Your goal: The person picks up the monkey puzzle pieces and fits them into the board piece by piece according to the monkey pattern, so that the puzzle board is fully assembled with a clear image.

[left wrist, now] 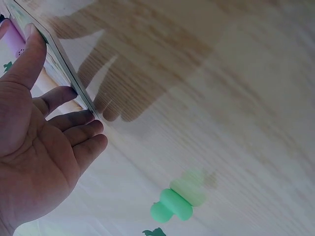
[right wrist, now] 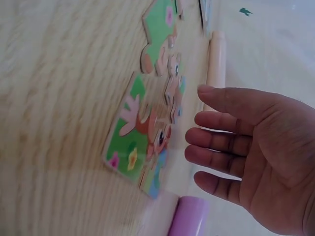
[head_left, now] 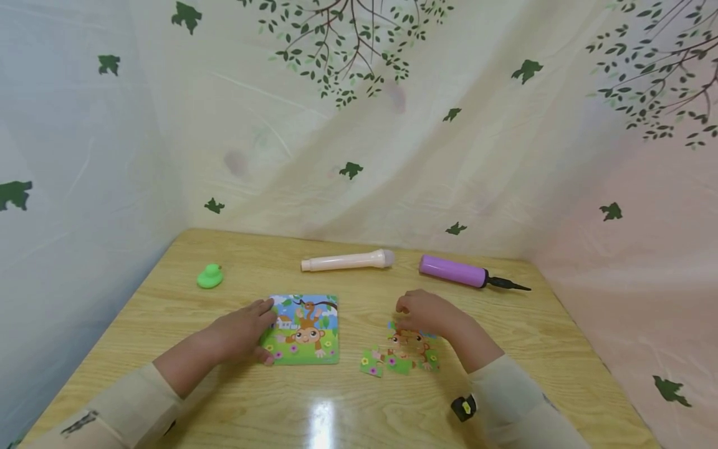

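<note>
Left hand (head_left: 238,330) touches puzzle board (head_left: 308,333); pieces (head_left: 399,364) lie near right hand (head_left: 429,313).

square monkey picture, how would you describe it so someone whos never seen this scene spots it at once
On the wooden table, find the left hand. It touches the left edge of a flat square monkey picture. Unlike the loose puzzle pieces to its right, this is one unbroken image.

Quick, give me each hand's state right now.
Left hand: open, fingers touching the left edge of the square monkey picture board.
Right hand: open, fingers relaxed, holding nothing, near the loose puzzle pieces.
</note>
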{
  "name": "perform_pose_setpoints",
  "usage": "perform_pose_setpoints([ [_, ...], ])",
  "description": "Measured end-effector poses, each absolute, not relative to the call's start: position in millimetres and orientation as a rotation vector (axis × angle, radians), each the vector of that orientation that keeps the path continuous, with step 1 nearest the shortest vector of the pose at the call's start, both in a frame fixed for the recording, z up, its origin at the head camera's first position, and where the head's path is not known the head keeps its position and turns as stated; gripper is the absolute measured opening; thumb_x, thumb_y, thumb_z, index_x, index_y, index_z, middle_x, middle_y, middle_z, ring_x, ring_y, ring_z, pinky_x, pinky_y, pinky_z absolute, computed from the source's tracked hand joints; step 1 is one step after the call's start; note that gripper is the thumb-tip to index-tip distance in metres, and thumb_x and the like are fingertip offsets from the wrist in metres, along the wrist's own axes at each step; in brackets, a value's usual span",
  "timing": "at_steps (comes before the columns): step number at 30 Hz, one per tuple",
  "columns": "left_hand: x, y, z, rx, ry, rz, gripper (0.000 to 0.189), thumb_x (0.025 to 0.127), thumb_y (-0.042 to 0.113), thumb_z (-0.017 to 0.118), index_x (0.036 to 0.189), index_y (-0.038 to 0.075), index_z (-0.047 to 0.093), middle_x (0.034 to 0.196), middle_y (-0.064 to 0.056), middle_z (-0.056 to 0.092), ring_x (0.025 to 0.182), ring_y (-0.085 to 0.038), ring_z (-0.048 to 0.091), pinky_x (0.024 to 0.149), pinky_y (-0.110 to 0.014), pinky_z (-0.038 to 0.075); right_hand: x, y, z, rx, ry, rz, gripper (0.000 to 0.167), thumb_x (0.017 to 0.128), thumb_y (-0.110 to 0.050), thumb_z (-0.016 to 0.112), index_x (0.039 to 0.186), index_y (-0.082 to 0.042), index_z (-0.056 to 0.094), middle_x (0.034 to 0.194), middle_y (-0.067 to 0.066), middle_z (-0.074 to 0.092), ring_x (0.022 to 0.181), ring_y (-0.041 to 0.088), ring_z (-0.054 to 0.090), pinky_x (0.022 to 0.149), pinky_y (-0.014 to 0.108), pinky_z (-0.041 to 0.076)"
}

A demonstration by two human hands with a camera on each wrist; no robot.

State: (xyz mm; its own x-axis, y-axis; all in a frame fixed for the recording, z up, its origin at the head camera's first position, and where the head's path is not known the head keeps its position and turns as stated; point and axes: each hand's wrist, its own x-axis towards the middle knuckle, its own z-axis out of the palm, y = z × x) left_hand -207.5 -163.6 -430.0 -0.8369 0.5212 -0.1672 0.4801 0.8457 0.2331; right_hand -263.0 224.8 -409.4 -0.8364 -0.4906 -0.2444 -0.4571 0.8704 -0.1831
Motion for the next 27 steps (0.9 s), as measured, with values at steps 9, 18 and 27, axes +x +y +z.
perform_pose_setpoints([
  [9, -204, -162, -427, 0.789, 2.796, 0.282, 0.084, 0.077, 0.049, 0.077, 0.137, -0.002, 0.048, 0.154, -0.029, 0.032, 0.141, -0.049, 0.031, 0.112, -0.061, 0.034, -257, 236, -416, -0.689, 2.695, -0.171, 0.027, 0.084, -0.035, 0.077, 0.097, -0.015, 0.064, 0.09, -0.004, 0.051, 0.083, 0.015, 0.046, 0.071, 0.034, 0.043],
  [18, -208, -163, -429, 0.77, 2.792, 0.284, 0.082, 0.077, 0.046, 0.078, 0.137, -0.002, 0.048, 0.154, -0.029, 0.03, 0.142, -0.048, 0.029, 0.113, -0.061, 0.032, -252, 234, -419, -0.745, 2.724, -0.15, 0.025, 0.084, -0.031, 0.077, 0.097, -0.015, 0.064, 0.09, -0.005, 0.049, 0.085, 0.016, 0.043, 0.071, 0.034, 0.042],
  [27, -206, -162, -429, 0.78, 2.79, 0.291, 0.086, 0.076, 0.047, 0.079, 0.138, -0.003, 0.047, 0.154, -0.029, 0.031, 0.141, -0.049, 0.03, 0.112, -0.061, 0.033, -251, 231, -421, -0.731, 2.753, -0.117, 0.024, 0.083, -0.033, 0.076, 0.093, -0.015, 0.063, 0.09, -0.006, 0.05, 0.085, 0.014, 0.044, 0.072, 0.033, 0.043],
])
